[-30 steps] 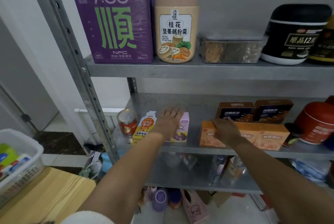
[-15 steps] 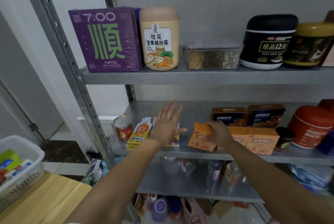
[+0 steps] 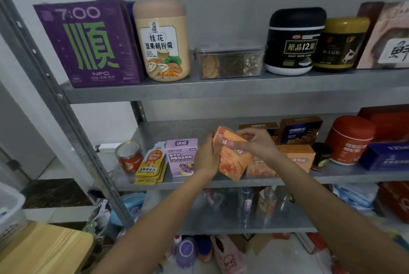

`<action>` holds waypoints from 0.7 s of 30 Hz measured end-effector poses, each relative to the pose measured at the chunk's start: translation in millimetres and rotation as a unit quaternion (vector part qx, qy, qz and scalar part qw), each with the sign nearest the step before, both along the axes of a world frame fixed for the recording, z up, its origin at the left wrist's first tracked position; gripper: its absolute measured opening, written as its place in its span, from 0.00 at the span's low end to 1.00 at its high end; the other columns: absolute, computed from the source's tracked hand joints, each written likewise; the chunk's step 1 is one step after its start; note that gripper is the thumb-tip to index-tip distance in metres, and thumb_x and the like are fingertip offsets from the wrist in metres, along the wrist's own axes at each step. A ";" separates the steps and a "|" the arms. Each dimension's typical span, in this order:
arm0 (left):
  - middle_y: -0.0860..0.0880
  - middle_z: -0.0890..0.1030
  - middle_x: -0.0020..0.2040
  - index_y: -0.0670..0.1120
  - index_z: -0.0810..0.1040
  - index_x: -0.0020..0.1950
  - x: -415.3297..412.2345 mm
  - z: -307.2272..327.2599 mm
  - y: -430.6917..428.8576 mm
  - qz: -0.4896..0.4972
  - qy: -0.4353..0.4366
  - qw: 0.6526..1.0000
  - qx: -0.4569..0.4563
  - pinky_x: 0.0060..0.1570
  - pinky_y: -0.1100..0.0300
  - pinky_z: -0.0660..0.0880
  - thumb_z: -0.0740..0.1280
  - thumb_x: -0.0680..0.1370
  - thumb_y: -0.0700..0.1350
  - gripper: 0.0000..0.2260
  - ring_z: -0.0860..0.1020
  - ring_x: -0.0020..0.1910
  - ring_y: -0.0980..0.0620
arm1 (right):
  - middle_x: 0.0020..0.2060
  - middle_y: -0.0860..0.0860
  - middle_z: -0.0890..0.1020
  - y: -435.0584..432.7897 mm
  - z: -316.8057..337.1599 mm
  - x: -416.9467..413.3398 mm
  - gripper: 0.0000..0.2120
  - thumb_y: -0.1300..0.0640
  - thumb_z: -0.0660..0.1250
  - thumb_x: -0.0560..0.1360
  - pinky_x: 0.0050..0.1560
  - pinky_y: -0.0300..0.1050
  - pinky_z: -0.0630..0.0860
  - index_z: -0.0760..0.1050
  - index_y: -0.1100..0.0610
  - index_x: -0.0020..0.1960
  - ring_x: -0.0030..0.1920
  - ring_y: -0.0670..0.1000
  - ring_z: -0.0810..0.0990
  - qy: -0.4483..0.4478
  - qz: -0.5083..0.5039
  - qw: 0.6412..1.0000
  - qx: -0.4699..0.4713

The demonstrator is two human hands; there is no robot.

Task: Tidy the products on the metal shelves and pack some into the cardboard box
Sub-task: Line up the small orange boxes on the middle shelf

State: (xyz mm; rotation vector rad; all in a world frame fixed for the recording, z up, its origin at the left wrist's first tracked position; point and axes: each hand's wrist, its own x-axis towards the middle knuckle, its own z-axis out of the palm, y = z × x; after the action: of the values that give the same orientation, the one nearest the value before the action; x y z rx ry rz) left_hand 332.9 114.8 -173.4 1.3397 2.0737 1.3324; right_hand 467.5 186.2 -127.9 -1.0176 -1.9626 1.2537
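Matt grey metal shelf (image 3: 199,94); glossy cardboard orange box (image 3: 232,158); wood tabletop (image 3: 44,249).

Both arms stretched fwd. My L hand (image 3: 207,158) grips the orange box (image 3: 233,164) on its L side, thumb in front; R hand (image 3: 259,146) pinches its top edge.

Both hands, left hand (image 3: 207,158) and right hand (image 3: 257,144), grip a tilted (somewhat blurred) orange box (image 3: 233,159).
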 end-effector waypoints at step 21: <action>0.48 0.79 0.61 0.49 0.72 0.66 43.2 12.9 -20.1 -0.092 -0.306 0.941 -0.111 0.68 0.46 0.70 0.52 0.71 0.74 0.36 0.78 0.58 0.48 | 0.51 0.55 0.81 -19.5 -21.0 26.3 0.41 0.30 0.75 0.52 0.57 0.54 0.78 0.75 0.52 0.57 0.53 0.56 0.82 0.190 0.023 0.960 -0.205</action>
State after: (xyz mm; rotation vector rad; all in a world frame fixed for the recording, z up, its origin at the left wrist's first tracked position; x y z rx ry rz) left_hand 376.1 94.7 -160.5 0.8503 1.5726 1.1949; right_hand 493.8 166.7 -148.9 -0.8391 -1.4718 1.7826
